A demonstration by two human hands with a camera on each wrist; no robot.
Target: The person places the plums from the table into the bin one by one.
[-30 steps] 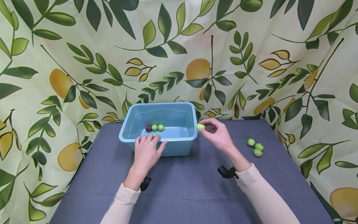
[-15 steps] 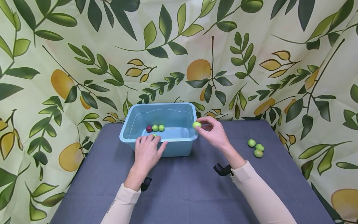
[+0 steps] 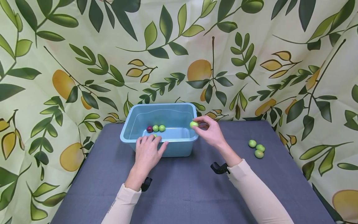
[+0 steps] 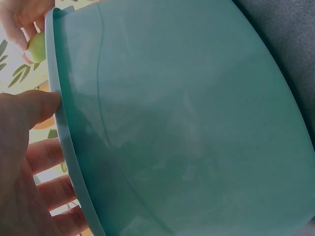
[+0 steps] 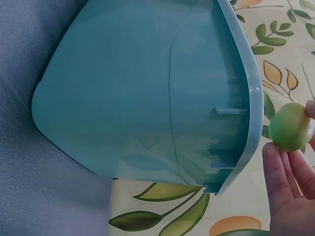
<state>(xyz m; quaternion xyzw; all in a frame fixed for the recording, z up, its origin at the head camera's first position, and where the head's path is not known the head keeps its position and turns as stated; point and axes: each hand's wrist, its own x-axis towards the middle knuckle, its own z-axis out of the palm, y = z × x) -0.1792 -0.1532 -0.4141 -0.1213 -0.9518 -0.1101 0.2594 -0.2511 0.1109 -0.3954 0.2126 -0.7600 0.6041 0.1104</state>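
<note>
A light blue plastic basin point(image 3: 179, 150) stands at the back of the table. The fingers of my left hand point(image 3: 147, 152) hook over its near rim, and in the left wrist view the thumb point(image 4: 42, 105) touches the rim's edge. At the basin's right rim, my right hand point(image 3: 210, 132) pinches a smooth green plum point(image 3: 193, 124) between thumb and fingertips, held up over the edge. Inside lie a dark red plum point(image 3: 149, 129) and two green plums in a row. Another green plum point(image 3: 155, 135) is mostly hidden behind my left fingers.
Three more green plums point(image 3: 259, 154) sit close together on the right of the dark grey-blue tablecloth point(image 3: 179, 193). A leaf-and-fruit patterned cloth point(image 3: 173, 62) hangs behind and along the sides. Each wrist carries a black strap point(image 3: 219, 168).
My right hand has moved a little left with the green plum, from beside the basin's right rim to over it. My left hand has stayed on the near rim.
</note>
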